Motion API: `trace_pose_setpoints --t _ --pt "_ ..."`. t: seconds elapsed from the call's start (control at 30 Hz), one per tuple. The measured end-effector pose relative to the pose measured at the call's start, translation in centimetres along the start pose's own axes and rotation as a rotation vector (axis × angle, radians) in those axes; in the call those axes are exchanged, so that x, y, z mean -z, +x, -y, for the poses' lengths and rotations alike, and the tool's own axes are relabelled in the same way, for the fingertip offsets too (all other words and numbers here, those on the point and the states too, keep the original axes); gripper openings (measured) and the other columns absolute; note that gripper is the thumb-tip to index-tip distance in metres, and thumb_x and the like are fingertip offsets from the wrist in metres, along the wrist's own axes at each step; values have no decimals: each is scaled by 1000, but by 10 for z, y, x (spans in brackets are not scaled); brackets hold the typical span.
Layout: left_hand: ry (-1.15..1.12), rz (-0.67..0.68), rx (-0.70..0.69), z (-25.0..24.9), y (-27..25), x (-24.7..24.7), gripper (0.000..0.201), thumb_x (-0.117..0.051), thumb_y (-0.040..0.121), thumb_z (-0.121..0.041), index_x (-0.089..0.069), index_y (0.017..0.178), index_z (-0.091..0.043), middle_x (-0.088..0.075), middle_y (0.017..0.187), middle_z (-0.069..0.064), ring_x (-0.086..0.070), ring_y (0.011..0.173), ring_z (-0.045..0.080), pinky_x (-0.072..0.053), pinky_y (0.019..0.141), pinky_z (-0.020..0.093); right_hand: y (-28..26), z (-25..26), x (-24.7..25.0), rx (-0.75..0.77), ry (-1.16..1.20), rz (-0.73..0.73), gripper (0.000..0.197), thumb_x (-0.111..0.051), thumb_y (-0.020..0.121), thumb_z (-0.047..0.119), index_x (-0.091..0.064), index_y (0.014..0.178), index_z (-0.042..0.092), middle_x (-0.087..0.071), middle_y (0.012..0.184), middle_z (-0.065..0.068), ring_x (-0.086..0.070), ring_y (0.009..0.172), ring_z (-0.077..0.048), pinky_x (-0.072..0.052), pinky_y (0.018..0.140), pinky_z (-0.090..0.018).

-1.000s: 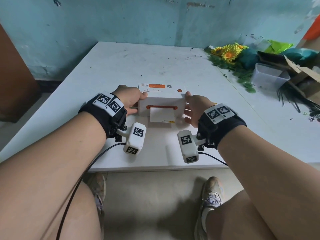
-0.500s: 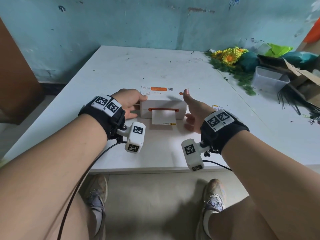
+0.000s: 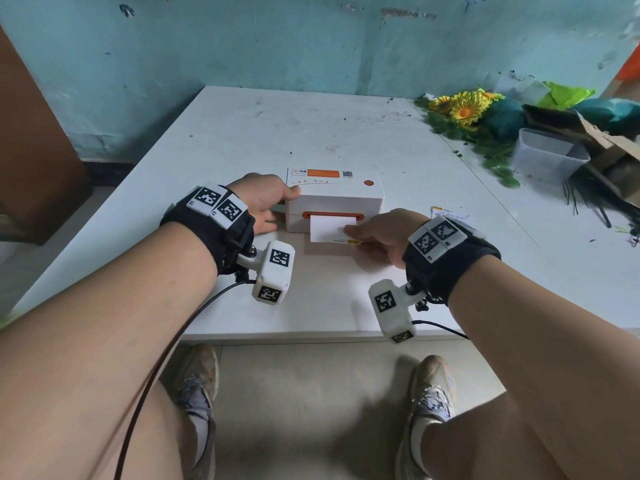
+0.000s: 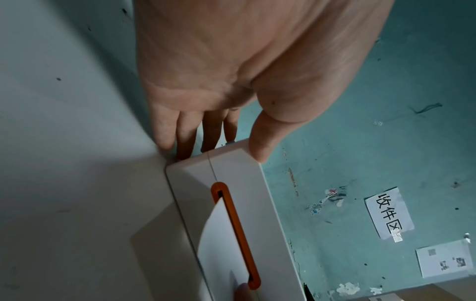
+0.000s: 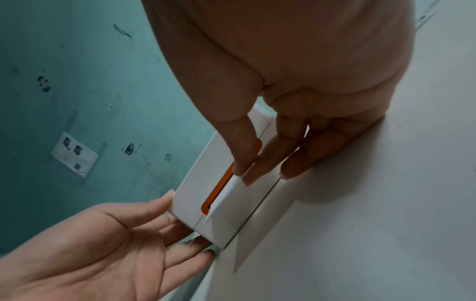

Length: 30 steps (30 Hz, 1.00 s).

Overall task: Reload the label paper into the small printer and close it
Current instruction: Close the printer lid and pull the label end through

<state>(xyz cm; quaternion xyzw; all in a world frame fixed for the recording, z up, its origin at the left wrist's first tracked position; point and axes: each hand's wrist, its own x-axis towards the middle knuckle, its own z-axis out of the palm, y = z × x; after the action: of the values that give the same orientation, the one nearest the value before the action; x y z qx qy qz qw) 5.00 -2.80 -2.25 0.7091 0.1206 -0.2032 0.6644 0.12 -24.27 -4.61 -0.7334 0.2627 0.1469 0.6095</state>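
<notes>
The small white printer (image 3: 336, 199) sits shut on the white table (image 3: 311, 133), its orange slot facing me. A strip of white label paper (image 3: 329, 228) hangs out of the slot. My left hand (image 3: 273, 206) rests against the printer's left side, fingers straight and thumb on the top corner (image 4: 260, 150). My right hand (image 3: 356, 233) pinches the paper's right edge just in front of the slot. In the right wrist view the thumb and forefinger of the right hand (image 5: 244, 173) close on the label paper (image 5: 226, 199). The printer's inside is hidden.
Artificial sunflowers (image 3: 464, 105), a clear plastic tub (image 3: 547, 157) and a cardboard box (image 3: 609, 147) crowd the far right. A loose label (image 3: 450, 213) lies right of the printer. The table's front edge (image 3: 311, 336) runs just below my wrists.
My right hand left the printer's right side, lifted, then came round to the front and took hold of the label paper. The left hand stayed at the printer's left side.
</notes>
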Motion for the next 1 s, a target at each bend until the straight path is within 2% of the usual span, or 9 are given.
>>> trace_pose_setpoints --t 0.1,0.23,0.37,0.47,0.6,0.73,0.87,0.93,1.0 --pt "-11 -12 -8 1 0 0 38 -70 100 -12 -63 137 -12 -76 125 5 -77 107 27 -60 75 37 -2 -1 0 23 5 -15 32 -89 83 8 -66 105 10 -74 102 -12 -70 83 -21 -60 103 -41" --pt "-9 -45 -18 2 1 0 37 -74 98 -13 -65 134 -12 -78 120 4 -77 104 27 -61 88 41 -11 1 0 57 1 -65 33 -88 85 16 -69 111 8 -77 121 -15 -70 91 -24 -61 101 -46" --pt "19 -41 0 2 1 4 34 -77 96 -19 -69 128 -18 -78 120 -2 -73 115 23 -54 108 44 -22 9 13 126 -54 -143 53 -85 87 41 -61 126 15 -63 106 -5 -63 103 -24 -60 98 -52" --pt "43 -16 20 2 0 4 29 -75 98 -21 -69 126 -22 -77 120 -6 -70 120 20 -49 110 43 -21 8 18 231 -80 -216 74 -90 81 44 -57 142 21 -68 115 -7 -68 111 -28 -62 96 -54" --pt "53 15 31 2 -5 4 12 -72 100 -23 -70 112 -25 -77 110 -8 -70 116 17 -46 115 42 -20 6 16 291 -90 -299 64 -93 77 43 -61 126 18 -71 119 -9 -72 106 -26 -65 89 -49" --pt "46 13 13 4 -3 6 21 -72 100 -26 -69 120 -23 -76 116 -7 -69 118 17 -45 117 44 -20 5 15 259 -68 -254 60 -94 76 40 -59 120 20 -66 128 -7 -68 115 -27 -67 85 -48" --pt "23 11 5 8 0 4 35 -74 99 -36 -67 130 -23 -74 130 -5 -67 128 21 -49 111 44 -25 8 14 139 -100 -158 62 -92 80 40 -65 121 2 -69 106 -12 -70 89 -24 -67 81 -47" --pt "-13 6 28 10 -2 1 40 -75 97 -41 -66 133 -23 -73 132 -3 -66 128 21 -53 101 43 -28 6 11 74 -100 -89 53 -89 83 39 -70 117 3 -67 93 -11 -62 72 -22 -60 83 -39" --pt "-27 -24 48 13 -2 -2 51 -78 92 -49 -64 135 -24 -70 133 3 -66 126 21 -58 91 42 -29 4 8 48 -118 -56 38 -87 85 35 -73 108 7 -71 86 -12 -59 69 -22 -52 77 -38"
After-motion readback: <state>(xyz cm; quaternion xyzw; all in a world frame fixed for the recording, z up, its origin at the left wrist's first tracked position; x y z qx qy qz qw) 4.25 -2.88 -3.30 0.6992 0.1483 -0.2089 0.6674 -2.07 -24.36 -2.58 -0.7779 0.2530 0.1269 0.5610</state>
